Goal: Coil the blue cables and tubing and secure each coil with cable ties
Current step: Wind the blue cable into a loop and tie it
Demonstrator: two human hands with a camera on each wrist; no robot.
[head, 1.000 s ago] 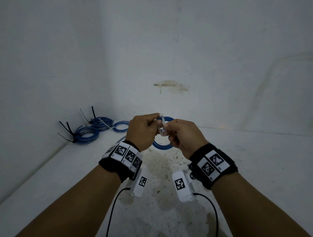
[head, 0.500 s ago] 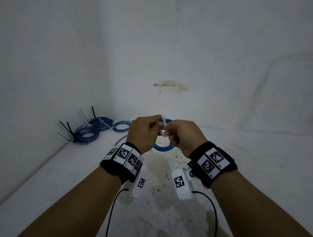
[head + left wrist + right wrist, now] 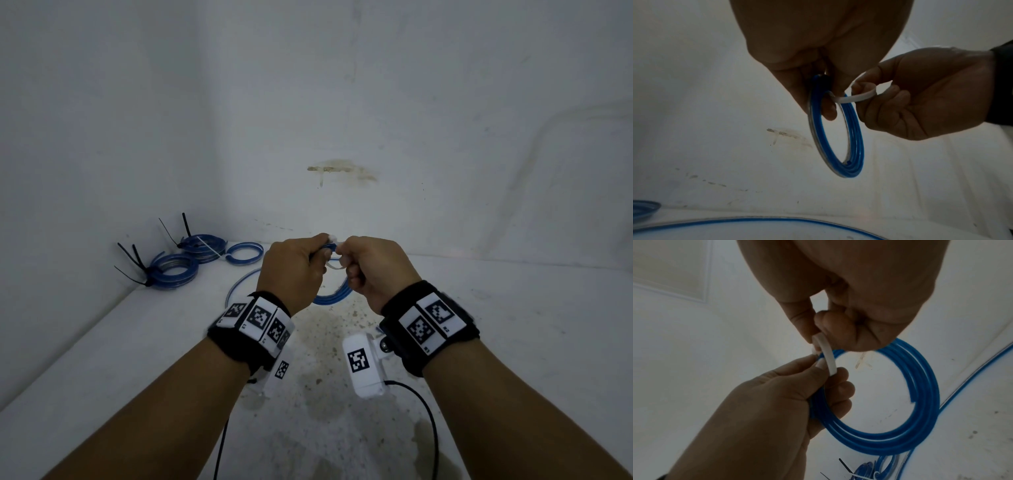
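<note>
A coil of blue tubing (image 3: pixel 330 297) (image 3: pixel 854 160) (image 3: pixel 900 441) hangs in the air between my hands, above the white floor. My left hand (image 3: pixel 296 265) (image 3: pixel 818 84) (image 3: pixel 789 394) grips the coil at its top. A white cable tie (image 3: pixel 333 265) (image 3: pixel 856 97) (image 3: pixel 827 356) loops around the coil there. My right hand (image 3: pixel 368 265) (image 3: pixel 906 100) (image 3: pixel 834 324) pinches the bent tie between thumb and curled fingers. The tie's ends are hidden by the fingers.
Two coils bound with black ties (image 3: pixel 173 269) (image 3: pixel 202 245) and a third blue coil (image 3: pixel 244 253) lie in the far left corner. A loose length of blue tubing (image 3: pixel 239 284) (image 3: pixel 756 222) lies on the floor under my hands. Walls close in left and ahead.
Both hands rose slightly and drew closer together. The white tie, whose end stood up between the hands before, is now bent into a loop between the fingers.
</note>
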